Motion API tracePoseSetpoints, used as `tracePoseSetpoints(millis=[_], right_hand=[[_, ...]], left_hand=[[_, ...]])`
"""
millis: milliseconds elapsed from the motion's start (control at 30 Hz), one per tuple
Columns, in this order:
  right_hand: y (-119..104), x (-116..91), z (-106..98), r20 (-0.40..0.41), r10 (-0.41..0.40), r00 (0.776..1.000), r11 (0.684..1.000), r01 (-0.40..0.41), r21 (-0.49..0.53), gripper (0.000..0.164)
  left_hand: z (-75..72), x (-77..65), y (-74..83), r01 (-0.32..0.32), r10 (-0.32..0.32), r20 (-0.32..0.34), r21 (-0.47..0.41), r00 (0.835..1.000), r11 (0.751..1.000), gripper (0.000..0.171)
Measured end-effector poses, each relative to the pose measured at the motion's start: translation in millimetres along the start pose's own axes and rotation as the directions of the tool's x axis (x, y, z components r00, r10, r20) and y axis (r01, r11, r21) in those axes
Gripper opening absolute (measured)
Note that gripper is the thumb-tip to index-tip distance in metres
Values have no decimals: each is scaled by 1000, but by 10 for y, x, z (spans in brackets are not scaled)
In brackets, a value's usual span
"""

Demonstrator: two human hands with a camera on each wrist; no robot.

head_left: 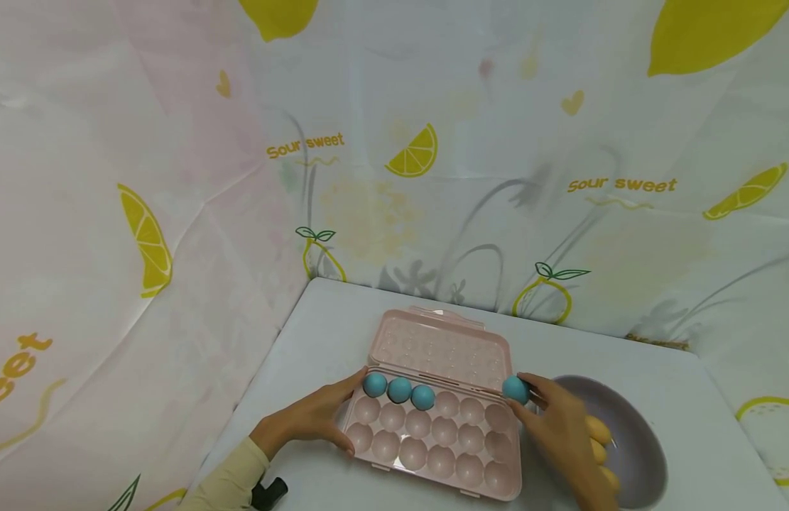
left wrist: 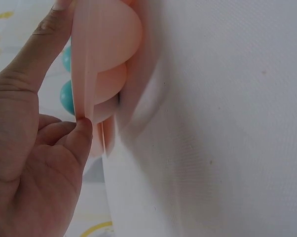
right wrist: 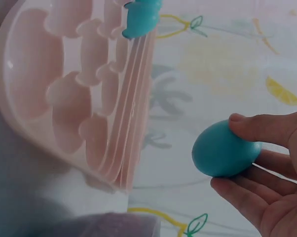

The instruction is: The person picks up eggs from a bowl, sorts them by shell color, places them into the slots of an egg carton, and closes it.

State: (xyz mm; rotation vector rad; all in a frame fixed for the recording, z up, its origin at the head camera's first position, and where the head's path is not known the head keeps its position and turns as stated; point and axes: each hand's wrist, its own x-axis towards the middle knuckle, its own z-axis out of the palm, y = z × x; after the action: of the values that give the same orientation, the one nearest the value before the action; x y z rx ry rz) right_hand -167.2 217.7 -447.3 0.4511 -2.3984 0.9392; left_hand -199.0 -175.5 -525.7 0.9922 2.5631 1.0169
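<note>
A pink plastic egg box (head_left: 432, 426) lies with its lid (head_left: 442, 348) folded back, its cups in three rows. Three blue eggs (head_left: 399, 389) sit side by side at the left of the back row. My left hand (head_left: 317, 415) grips the left end of the box, thumb at the near corner and fingers toward the far one. Between the thumb and fingertips of my right hand (head_left: 557, 419) is another blue egg (right wrist: 227, 148), held above the box's right end near the hinge. In the right wrist view this egg is apart from the box.
Right of the box stands a grey bowl (head_left: 646, 447) with several yellow eggs (head_left: 599, 429), partly hidden behind my right forearm. A small black object (head_left: 269, 493) shows beside my left sleeve. Lemon-printed sheeting (head_left: 464, 177) rises behind the white table (head_left: 311, 326).
</note>
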Motion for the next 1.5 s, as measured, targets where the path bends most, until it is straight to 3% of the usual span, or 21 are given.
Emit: tracePoseSetpoints(millis=[600,933,1233,1500], right_hand=[[-151,79,415,20,1,1000,984,-5,177,46],[-145,44,607,64,22,998,981,-34,193,43],[-143,-15,758,170,127,977,960,-164,227,45],[-137,-3,829,166,62,984,986,-86,142,43]], left_hand=[[-7,-4,9,1,-1,3,7,1000,1000,126],[5,-5,-4,-8,8,-4,6,1000,1000,126],[7,-7,-13,-19,19,-5,2,1000,1000,126],[-17,-13,28,-3,3,-6,-2,1000,1000,126]])
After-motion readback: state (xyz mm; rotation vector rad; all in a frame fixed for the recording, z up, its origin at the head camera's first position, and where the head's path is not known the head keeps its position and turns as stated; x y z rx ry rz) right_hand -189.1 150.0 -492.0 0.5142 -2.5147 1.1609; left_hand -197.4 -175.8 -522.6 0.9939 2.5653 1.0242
